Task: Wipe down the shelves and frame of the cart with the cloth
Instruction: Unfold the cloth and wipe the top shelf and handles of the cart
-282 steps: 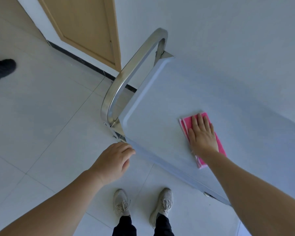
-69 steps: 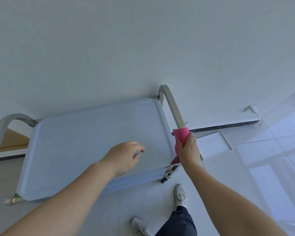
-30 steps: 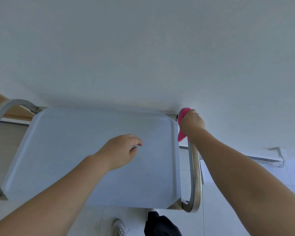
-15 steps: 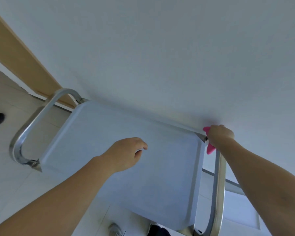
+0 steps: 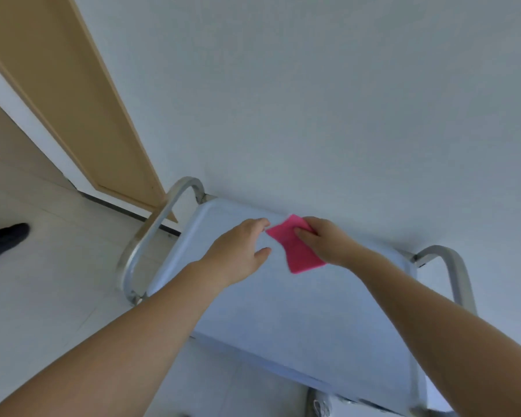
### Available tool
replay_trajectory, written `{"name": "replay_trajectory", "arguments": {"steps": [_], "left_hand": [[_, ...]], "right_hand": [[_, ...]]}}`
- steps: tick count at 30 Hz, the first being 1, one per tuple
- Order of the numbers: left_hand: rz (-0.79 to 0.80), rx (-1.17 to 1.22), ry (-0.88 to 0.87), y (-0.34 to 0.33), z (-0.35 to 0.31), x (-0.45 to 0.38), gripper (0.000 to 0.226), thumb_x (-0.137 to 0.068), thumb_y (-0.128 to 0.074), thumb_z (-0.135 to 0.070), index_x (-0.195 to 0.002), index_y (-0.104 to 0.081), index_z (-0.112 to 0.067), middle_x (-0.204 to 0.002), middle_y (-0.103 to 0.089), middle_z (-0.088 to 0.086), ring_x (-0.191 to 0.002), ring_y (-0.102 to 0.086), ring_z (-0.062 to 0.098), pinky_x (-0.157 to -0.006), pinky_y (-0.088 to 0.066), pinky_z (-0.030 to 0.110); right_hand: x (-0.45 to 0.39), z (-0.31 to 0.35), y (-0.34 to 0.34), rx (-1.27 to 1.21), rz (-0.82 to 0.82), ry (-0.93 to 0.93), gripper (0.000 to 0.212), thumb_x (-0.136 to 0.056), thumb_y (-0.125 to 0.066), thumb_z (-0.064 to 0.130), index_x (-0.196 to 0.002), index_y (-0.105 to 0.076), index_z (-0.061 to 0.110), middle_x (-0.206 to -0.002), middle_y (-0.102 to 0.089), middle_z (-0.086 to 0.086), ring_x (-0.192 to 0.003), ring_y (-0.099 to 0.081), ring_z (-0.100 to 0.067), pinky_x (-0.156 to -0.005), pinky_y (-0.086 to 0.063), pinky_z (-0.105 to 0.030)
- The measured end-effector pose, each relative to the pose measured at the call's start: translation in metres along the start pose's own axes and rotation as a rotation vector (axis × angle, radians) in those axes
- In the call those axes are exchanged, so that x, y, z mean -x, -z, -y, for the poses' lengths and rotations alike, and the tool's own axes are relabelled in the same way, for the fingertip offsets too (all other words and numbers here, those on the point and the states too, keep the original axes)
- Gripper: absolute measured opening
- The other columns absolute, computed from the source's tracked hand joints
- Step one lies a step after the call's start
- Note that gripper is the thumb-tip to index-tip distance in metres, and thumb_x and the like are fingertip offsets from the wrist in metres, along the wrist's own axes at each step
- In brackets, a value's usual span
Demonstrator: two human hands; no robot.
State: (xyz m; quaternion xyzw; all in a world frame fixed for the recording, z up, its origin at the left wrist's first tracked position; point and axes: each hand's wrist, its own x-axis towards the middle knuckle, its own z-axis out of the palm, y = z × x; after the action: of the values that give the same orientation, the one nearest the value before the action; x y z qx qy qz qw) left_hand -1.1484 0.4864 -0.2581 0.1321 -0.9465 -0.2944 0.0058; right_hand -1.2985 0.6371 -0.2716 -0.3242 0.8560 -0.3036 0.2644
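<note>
A person's right hand pinches a pink cloth above the far edge of a cart's top shelf; the left hand, fingers relaxed, reaches to the cloth's left corner. No writing is legible.

Plain white wall fills most of the view, with a light wood door on the left and a dark baseboard strip below it. Pale tiled floor, and somebody's black shoe at the left edge.
</note>
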Motion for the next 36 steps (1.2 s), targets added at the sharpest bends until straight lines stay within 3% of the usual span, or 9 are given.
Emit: {"name": "replay_trajectory", "arguments": {"steps": [6,9,12,14,17,20,24,30,36], "left_hand": [[-0.084,-0.087,-0.202,0.048,0.069,0.057,0.058,-0.070,-0.071,-0.050,-0.114,-0.043,-0.023,-0.117,-0.042,-0.008,-0.101,-0.047,0.011,-0.072,-0.042,0.022],[-0.051,-0.012,-0.217,0.063,0.092,0.072,0.060,-0.067,-0.070,-0.059,-0.109,-0.040,-0.029,-0.114,-0.045,-0.015,-0.094,-0.049,0.006,-0.069,-0.043,0.017],[-0.017,-0.032,-0.242,0.070,0.107,0.070,0.037,-0.078,-0.065,-0.034,-0.105,-0.042,-0.024,-0.100,-0.050,-0.011,-0.085,-0.056,0.015,-0.062,-0.041,0.020],[-0.006,0.014,-0.235,0.074,0.113,0.061,0.018,-0.082,-0.055,-0.018,-0.097,-0.045,-0.021,-0.088,-0.049,-0.011,-0.075,-0.055,0.019,-0.056,-0.035,0.019],[0.025,0.039,-0.212,0.081,0.122,0.040,0.011,-0.084,-0.047,-0.013,-0.092,-0.050,-0.019,-0.086,-0.057,-0.006,-0.073,-0.055,0.019,-0.059,-0.044,0.029],[0.035,-0.033,-0.178,0.090,0.134,0.012,0.008,-0.087,-0.044,-0.013,-0.090,-0.047,-0.020,-0.081,-0.059,-0.002,-0.068,-0.053,0.019,-0.055,-0.038,0.030],[0.016,-0.173,-0.115,0.111,0.159,-0.024,0.005,-0.091,-0.043,-0.019,-0.092,-0.048,-0.021,-0.077,-0.057,-0.004,-0.064,-0.051,0.022,-0.053,-0.033,0.030],[-0.011,-0.267,-0.006,0.149,0.206,-0.070,0.014,-0.090,-0.041,-0.013,-0.096,-0.053,-0.017,-0.080,-0.061,0.003,-0.064,-0.051,0.022,-0.049,-0.031,0.029],[-0.091,-0.281,-0.069,0.188,0.251,-0.141,0.019,-0.091,-0.040,-0.014,-0.104,-0.055,-0.016,-0.087,-0.061,0.002,-0.073,-0.057,0.023,-0.064,-0.050,0.037]], "right_hand": [[0.003,0.119,-0.095,-0.250,0.026,-0.072,0.017,-0.091,-0.051,0.036,-0.088,-0.061,0.022,-0.084,-0.065,0.004,-0.077,-0.059,-0.015,-0.063,-0.043,-0.026],[0.004,0.145,-0.113,-0.428,0.072,-0.132,0.016,-0.088,-0.058,0.028,-0.096,-0.065,0.016,-0.094,-0.070,-0.007,-0.089,-0.065,-0.024,-0.077,-0.054,-0.040],[0.001,0.151,-0.111,-0.611,0.193,-0.155,0.023,-0.086,-0.056,0.011,-0.106,-0.064,0.004,-0.106,-0.068,-0.020,-0.099,-0.066,-0.033,-0.092,-0.050,-0.050],[-0.005,0.149,-0.104,-0.737,0.352,-0.106,0.031,-0.082,-0.055,0.007,-0.112,-0.061,0.000,-0.114,-0.063,-0.025,-0.107,-0.061,-0.036,-0.097,-0.047,-0.049],[-0.022,0.141,-0.100,-0.734,0.542,0.013,0.042,-0.078,-0.058,0.002,-0.120,-0.053,0.006,-0.110,-0.062,-0.019,-0.102,-0.061,-0.030,-0.088,-0.048,-0.038],[-0.050,0.136,-0.109,-0.309,0.372,0.039,0.047,-0.069,-0.060,0.002,-0.111,-0.051,0.022,-0.086,-0.060,-0.008,-0.074,-0.057,-0.018,-0.064,-0.046,-0.030],[-0.099,0.136,-0.117,-0.090,0.114,0.054,0.020,-0.078,-0.056,0.011,-0.091,-0.053,0.026,-0.068,-0.060,0.006,-0.057,-0.053,-0.009,-0.050,-0.041,-0.022],[-0.165,0.149,-0.109,0.321,-0.018,0.095,0.018,-0.086,-0.046,0.016,-0.084,-0.064,0.017,-0.080,-0.065,-0.002,-0.076,-0.059,-0.025,-0.064,-0.047,-0.033],[-0.235,0.175,-0.104,0.465,-0.321,0.191,0.015,-0.089,-0.047,0.012,-0.085,-0.062,0.011,-0.079,-0.059,-0.004,-0.079,-0.051,-0.024,-0.056,-0.038,-0.030]]}}
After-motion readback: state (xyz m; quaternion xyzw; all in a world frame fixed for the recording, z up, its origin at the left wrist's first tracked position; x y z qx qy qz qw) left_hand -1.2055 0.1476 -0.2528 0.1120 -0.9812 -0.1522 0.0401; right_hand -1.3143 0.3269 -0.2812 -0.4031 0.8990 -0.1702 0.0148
